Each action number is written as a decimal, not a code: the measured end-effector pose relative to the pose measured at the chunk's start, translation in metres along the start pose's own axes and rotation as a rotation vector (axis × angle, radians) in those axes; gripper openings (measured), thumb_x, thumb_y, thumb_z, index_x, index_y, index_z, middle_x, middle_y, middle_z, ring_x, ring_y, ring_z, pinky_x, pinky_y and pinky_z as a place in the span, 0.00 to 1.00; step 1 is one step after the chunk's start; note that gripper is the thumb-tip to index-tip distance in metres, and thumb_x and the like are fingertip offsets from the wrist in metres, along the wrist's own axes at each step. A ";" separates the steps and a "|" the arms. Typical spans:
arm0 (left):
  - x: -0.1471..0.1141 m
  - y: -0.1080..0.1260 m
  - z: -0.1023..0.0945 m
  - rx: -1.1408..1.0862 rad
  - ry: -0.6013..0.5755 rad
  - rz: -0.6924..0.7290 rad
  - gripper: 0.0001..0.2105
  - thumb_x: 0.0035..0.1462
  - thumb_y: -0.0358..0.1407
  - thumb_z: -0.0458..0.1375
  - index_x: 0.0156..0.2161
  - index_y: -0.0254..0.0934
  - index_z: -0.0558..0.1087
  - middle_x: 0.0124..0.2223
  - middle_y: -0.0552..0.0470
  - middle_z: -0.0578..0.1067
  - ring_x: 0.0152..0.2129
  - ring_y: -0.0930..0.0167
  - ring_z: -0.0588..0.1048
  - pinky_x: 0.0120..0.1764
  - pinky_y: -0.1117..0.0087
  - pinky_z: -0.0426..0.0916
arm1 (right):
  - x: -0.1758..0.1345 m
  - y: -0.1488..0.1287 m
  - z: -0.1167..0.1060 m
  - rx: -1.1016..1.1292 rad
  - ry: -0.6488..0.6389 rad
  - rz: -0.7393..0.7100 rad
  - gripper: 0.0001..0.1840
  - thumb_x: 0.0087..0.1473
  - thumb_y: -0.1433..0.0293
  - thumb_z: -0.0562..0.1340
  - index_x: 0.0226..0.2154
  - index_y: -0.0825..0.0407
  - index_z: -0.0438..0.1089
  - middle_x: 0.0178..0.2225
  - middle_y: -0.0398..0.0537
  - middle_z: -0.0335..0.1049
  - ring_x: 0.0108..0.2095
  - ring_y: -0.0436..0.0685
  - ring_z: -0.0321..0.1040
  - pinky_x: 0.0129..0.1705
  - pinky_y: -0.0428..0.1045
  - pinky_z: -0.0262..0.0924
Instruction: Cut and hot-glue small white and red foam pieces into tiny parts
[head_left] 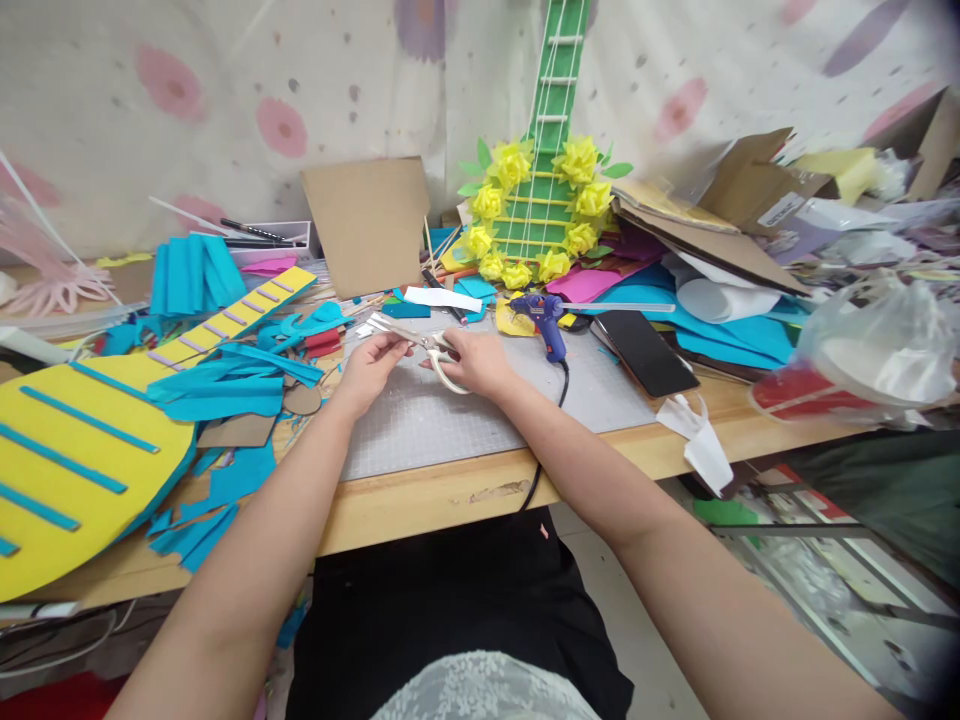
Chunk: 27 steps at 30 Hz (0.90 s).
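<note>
My right hand (480, 362) grips a pair of scissors (445, 372) by the cream-coloured handles, with the blades pointing left. Close beside the blades, my left hand (373, 368) is closed in a pinch. A small white piece (366, 328) shows just past its fingers; whether they hold it I cannot tell. Both hands are over a grey cutting mat (435, 435). Behind them lies a white paper strip (444, 298). A blue glue gun (546, 318) stands right of my right hand, its cord running over the table edge.
A yellow guitar-shaped piece (90, 430) and blue paper scraps (225, 390) cover the left side. At the back stand a cardboard sheet (365, 225) and a green guitar shape (551, 130) with yellow flowers. A phone (646, 352) and a plastic-wrapped tub (847, 360) are right.
</note>
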<state>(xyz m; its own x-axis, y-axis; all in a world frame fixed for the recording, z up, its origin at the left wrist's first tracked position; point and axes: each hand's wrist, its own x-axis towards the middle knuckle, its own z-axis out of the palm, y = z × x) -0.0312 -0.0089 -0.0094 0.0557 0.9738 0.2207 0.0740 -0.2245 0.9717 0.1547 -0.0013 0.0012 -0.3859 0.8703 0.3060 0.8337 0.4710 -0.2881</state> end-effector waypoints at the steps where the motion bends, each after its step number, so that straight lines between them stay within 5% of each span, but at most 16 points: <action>1: 0.000 0.001 0.000 0.002 -0.004 -0.001 0.15 0.43 0.47 0.63 0.31 0.36 0.73 0.30 0.50 0.75 0.30 0.70 0.71 0.40 0.66 0.65 | 0.000 0.000 0.000 0.019 0.012 0.043 0.23 0.53 0.49 0.53 0.33 0.52 0.65 0.30 0.48 0.72 0.30 0.55 0.66 0.28 0.47 0.43; 6: -0.002 0.005 0.001 0.000 0.007 -0.023 0.14 0.44 0.45 0.63 0.31 0.36 0.73 0.30 0.51 0.74 0.29 0.72 0.71 0.39 0.68 0.65 | 0.001 0.006 -0.001 0.103 0.040 0.185 0.22 0.52 0.49 0.54 0.33 0.51 0.64 0.31 0.48 0.72 0.30 0.56 0.66 0.28 0.47 0.44; 15: -0.001 0.002 -0.001 -0.043 0.049 0.030 0.13 0.44 0.43 0.63 0.33 0.37 0.71 0.32 0.53 0.73 0.30 0.72 0.71 0.38 0.69 0.66 | -0.003 0.011 -0.005 0.108 -0.021 -0.105 0.23 0.49 0.50 0.57 0.34 0.54 0.63 0.32 0.49 0.68 0.31 0.54 0.62 0.32 0.47 0.48; 27: 0.002 0.000 0.000 -0.085 0.082 0.108 0.13 0.45 0.44 0.63 0.33 0.39 0.68 0.33 0.52 0.72 0.33 0.71 0.72 0.41 0.68 0.66 | -0.006 0.006 -0.002 -0.006 -0.002 -0.079 0.26 0.51 0.46 0.54 0.34 0.53 0.65 0.29 0.48 0.71 0.30 0.55 0.66 0.30 0.47 0.45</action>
<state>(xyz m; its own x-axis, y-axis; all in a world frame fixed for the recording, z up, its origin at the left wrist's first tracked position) -0.0313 -0.0068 -0.0088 -0.0233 0.9448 0.3269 -0.0124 -0.3273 0.9448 0.1631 -0.0042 -0.0010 -0.4514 0.8309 0.3253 0.8032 0.5372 -0.2575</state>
